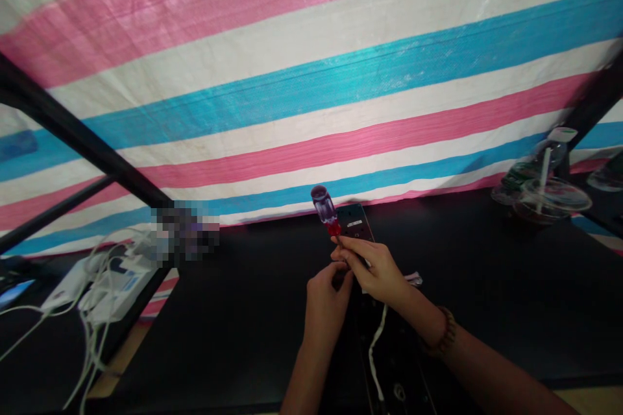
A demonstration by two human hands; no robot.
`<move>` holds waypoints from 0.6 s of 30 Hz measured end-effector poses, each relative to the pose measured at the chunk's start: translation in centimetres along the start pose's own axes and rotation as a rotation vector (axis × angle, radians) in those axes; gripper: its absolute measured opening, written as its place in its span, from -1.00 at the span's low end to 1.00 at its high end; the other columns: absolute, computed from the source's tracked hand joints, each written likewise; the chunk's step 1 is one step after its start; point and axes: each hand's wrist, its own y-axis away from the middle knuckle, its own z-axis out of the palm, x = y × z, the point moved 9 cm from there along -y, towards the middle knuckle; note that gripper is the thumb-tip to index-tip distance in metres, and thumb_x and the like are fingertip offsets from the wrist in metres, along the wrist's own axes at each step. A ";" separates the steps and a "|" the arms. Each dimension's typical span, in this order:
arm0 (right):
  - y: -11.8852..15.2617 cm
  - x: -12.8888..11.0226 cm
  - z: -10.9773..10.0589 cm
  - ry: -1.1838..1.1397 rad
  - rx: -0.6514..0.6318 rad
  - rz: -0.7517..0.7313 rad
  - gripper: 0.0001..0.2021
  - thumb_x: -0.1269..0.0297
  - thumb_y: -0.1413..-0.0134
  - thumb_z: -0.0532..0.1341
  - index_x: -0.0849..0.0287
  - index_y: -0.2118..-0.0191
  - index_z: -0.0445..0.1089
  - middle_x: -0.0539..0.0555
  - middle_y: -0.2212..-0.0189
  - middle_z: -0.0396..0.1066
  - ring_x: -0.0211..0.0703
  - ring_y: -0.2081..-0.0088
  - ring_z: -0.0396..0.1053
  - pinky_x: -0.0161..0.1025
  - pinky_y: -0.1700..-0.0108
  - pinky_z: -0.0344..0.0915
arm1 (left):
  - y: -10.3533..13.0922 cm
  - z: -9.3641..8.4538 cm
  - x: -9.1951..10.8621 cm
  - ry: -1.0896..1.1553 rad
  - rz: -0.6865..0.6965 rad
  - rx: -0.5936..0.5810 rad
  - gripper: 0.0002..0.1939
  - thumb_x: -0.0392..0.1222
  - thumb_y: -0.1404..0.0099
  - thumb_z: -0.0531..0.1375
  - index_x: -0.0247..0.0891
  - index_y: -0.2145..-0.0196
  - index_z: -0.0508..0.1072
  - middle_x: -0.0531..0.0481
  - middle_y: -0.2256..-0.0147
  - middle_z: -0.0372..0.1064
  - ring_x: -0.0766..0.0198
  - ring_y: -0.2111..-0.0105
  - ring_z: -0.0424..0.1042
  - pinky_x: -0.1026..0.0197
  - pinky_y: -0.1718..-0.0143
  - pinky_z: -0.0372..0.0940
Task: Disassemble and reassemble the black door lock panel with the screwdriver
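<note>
A screwdriver (pixel 325 207) with a clear purple and red handle is tilted, handle up, above the black table. My right hand (pixel 372 266) is closed on its shaft just below the red collar, with a beaded bracelet at the wrist. My left hand (pixel 328 292) is pinched at the lower end of the shaft, its fingertips close to my right fingers. What the left fingers hold is too small and hidden to make out. Behind and under my hands lies a long dark panel (pixel 355 214) with a small white label. A whitish strip (pixel 374 350) runs down from under my right hand.
A small clear packet (pixel 413 279) lies right of my hands. At the right stand a plastic cup (pixel 545 198) with a straw and a bottle (pixel 557 142). White cables (pixel 92 331) and a white box (pixel 121 288) are at left. A striped sheet (pixel 311 97) hangs behind the table (pixel 233 324).
</note>
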 end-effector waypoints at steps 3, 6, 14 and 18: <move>0.0 -0.4 -0.5 0.036 0.064 -0.008 -0.82 0.37 -0.18 0.25 0.11 0.09 0.49 0.08 0.25 0.56 -0.15 0.23 0.53 -0.25 0.13 0.46 | 0.0 0.0 0.5 -0.003 0.015 -0.007 -0.84 -0.23 -0.24 0.17 -0.26 0.32 0.55 0.00 0.42 0.54 0.21 0.42 0.51 0.26 0.37 0.33; -0.2 -0.9 -1.0 0.057 0.108 -0.039 -0.94 0.36 -0.15 0.29 0.12 0.24 0.50 0.05 0.34 0.51 -0.19 0.33 0.48 -0.30 0.24 0.43 | 0.0 -0.1 0.7 -0.023 0.024 0.003 -0.85 -0.24 -0.23 0.17 -0.25 0.31 0.55 0.01 0.42 0.54 0.21 0.43 0.51 0.25 0.35 0.33; -0.3 -1.0 -0.9 0.104 0.075 -0.057 -0.86 0.43 -0.26 0.15 0.14 0.14 0.44 0.11 0.25 0.50 -0.17 0.21 0.47 -0.26 0.15 0.39 | -0.1 0.1 0.9 -0.016 0.008 -0.025 -0.89 -0.22 -0.23 0.18 -0.23 0.35 0.52 0.01 0.39 0.55 0.20 0.38 0.53 0.24 0.31 0.32; -0.1 -1.4 -1.1 0.107 0.080 -0.083 -0.88 0.42 -0.23 0.17 0.13 0.16 0.42 0.10 0.27 0.49 -0.17 0.24 0.48 -0.25 0.17 0.41 | 0.0 0.2 0.7 -0.022 -0.003 -0.020 -0.87 -0.21 -0.24 0.17 -0.24 0.32 0.52 0.00 0.39 0.55 0.20 0.38 0.52 0.24 0.32 0.31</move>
